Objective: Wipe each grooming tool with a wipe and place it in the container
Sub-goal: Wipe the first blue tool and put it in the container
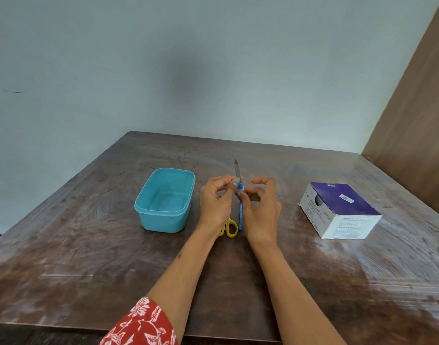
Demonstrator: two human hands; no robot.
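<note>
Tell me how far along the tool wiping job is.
Nothing is finished: the teal container holds no tools. Both hands hold the blue-handled nail file upright. The yellow-handled scissors lie on the table, waiting.

Glossy plastic container, worn wooden table
</note>
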